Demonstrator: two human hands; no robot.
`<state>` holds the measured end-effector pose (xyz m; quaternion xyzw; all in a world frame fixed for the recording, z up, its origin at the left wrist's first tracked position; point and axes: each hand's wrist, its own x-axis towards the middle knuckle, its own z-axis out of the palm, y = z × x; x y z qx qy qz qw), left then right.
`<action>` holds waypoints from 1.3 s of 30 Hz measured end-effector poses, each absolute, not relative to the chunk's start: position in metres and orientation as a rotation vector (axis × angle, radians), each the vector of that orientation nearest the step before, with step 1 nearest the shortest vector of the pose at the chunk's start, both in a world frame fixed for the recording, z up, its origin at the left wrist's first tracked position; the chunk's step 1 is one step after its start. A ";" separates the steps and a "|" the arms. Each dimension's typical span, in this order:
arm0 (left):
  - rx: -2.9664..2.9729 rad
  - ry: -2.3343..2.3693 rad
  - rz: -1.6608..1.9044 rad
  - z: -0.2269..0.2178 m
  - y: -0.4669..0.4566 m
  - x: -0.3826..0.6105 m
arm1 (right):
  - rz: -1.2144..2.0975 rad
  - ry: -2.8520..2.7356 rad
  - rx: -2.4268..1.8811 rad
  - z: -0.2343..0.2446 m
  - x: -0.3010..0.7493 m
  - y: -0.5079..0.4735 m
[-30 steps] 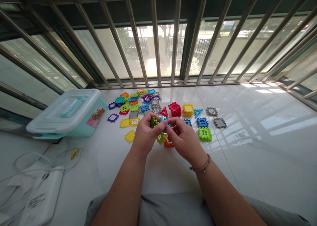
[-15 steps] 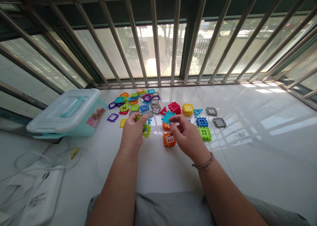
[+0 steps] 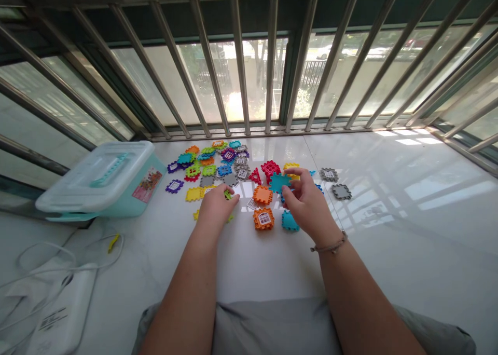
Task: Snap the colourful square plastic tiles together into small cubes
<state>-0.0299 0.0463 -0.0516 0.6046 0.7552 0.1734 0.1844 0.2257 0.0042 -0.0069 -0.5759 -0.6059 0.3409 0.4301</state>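
As right hand point(image 3: 309, 208) pinches tile point(image 3: 278, 182), left hand point(image 3: 213, 205) curls

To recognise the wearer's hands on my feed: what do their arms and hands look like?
The left hand and right hand are ungloved, and both forearms show no sleeves. A thin, greyish-brown bracelet circles the right wrist; none shows on the left.

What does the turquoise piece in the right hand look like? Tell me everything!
The turquoise piece is flat and thin, with little teeth along its visible edges. It looks like plastic. The right hand holds it at its right side in the picture, with thumb and fingers hiding part of it. Its broad face shows, near the red stack.
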 end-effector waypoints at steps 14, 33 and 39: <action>1.780 2.029 0.901 -0.045 0.045 -0.029 | 0.834 -1.503 -1.555 -0.006 0.243 0.009; 1.299 1.152 1.097 -0.018 0.008 0.010 | 0.563 -1.788 -1.173 0.001 0.211 -0.005; 1.383 1.193 1.069 -0.016 0.009 0.008 | 0.381 -2.024 -1.008 -0.001 0.220 -0.001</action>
